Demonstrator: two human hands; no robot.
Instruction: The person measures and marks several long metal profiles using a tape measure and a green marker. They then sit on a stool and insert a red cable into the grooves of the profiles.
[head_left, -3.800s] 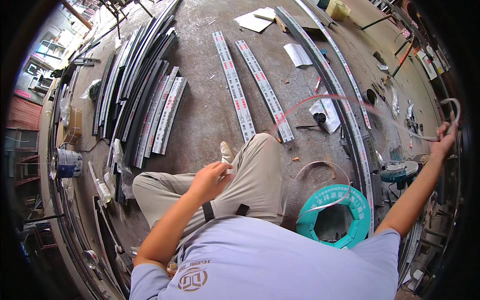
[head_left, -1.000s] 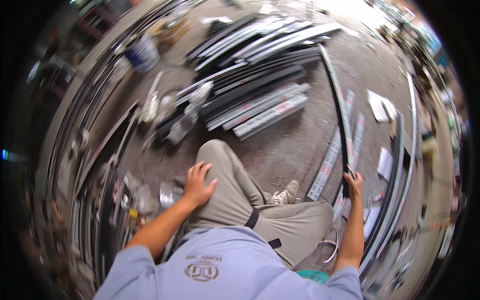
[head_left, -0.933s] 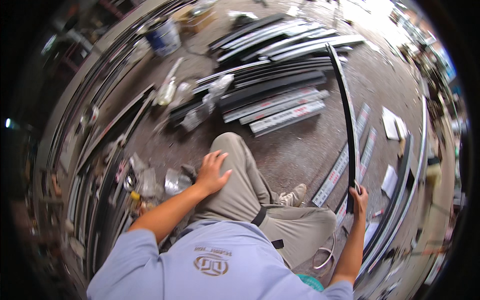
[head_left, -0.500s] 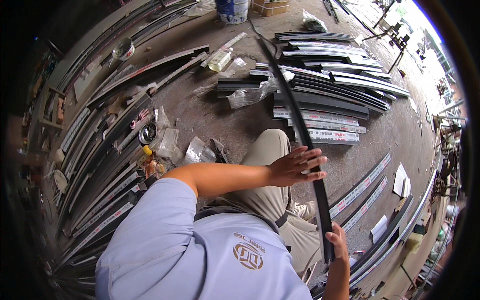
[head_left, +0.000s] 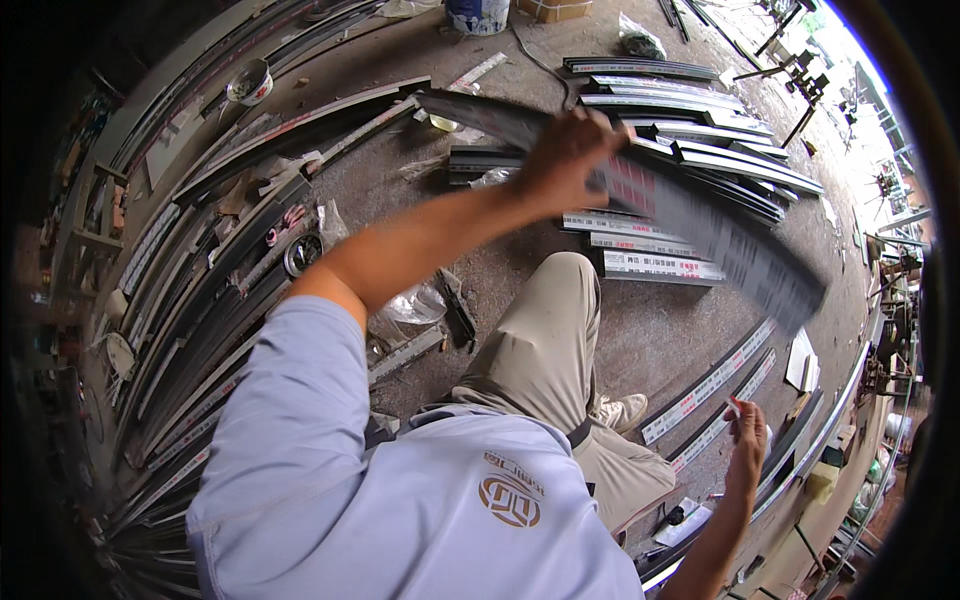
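Apparently repositioning the profile (head_left: 738,240) above the pile (head_left: 657,267), gripping its edge in the left hand (head_left: 572,165); cannot tell whether pinching anything in the curled right hand (head_left: 746,438); next, probably lower beside the pile.

Long grey profile (head_left: 664,203), aslant, blurred

Workshop interior, with materials kept directly on the floor. The setting is identified by stacked long profiles (head_left: 745,168), several bearing printed film, on a bare, littered floor (head_left: 680,330). Further long bars (head_left: 215,330) crowd the left side. Crumpled clear plastic (head_left: 415,303) and a small tub (head_left: 250,83) lie among the stock; a bucket (head_left: 480,15) and a cardboard box (head_left: 555,9) stand at the far edge.
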